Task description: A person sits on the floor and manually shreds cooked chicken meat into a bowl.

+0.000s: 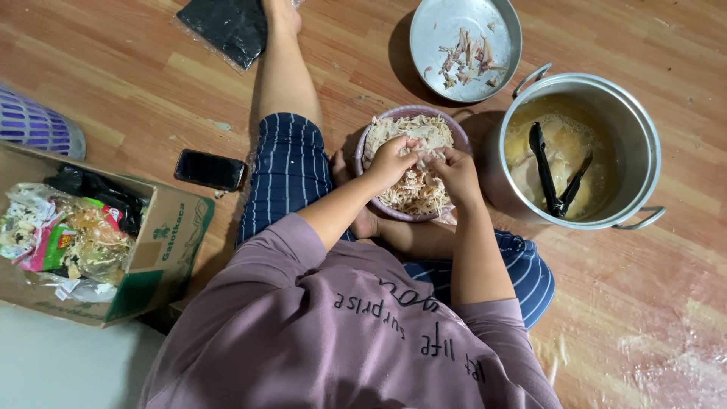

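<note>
I sit on a wooden floor with a purple bowl point(366, 138) of pale shredded chicken point(415, 189) between my legs. Both hands meet over the bowl. My left hand point(391, 160) and my right hand point(457, 173) pinch the same small piece of chicken point(429, 157) between their fingertips, just above the heap. My forearms reach in from below, and my mauve shirt fills the bottom of the view.
A steel pot point(640, 129) of broth with cooked chicken and black tongs point(547, 173) stands right of the bowl. A round metal tray point(435, 23) with scraps lies behind. A phone point(210, 170), a cardboard box of rubbish point(170, 242), a black bag point(227, 26) and a purple basket point(34, 125) lie left.
</note>
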